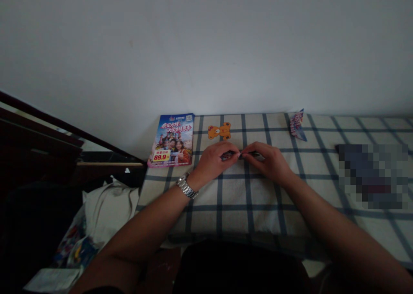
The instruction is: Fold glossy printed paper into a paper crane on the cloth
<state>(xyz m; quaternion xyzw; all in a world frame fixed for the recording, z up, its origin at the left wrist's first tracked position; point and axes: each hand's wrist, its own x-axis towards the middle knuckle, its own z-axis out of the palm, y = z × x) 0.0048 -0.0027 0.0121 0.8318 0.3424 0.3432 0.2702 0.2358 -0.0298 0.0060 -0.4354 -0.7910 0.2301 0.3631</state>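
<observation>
- Over the checked cloth (232,193): thin printed piece (226,155), mostly hidden by fingers.
- Left hand (217,157) and right hand (270,160) both pinch it, fingertips nearly touching.
- Bear figure (220,131) just beyond left hand.
- Leaflet stack (176,135) left, near wall (206,49).

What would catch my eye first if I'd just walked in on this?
Probably the colourful flyer with its big 89.9, at the left end of the checked cloth, and the orange bear just right of it. Nearer the middle, the left hand, below which a silver watch shows, and the right hand pinch a small thin piece, mostly hidden.
</observation>
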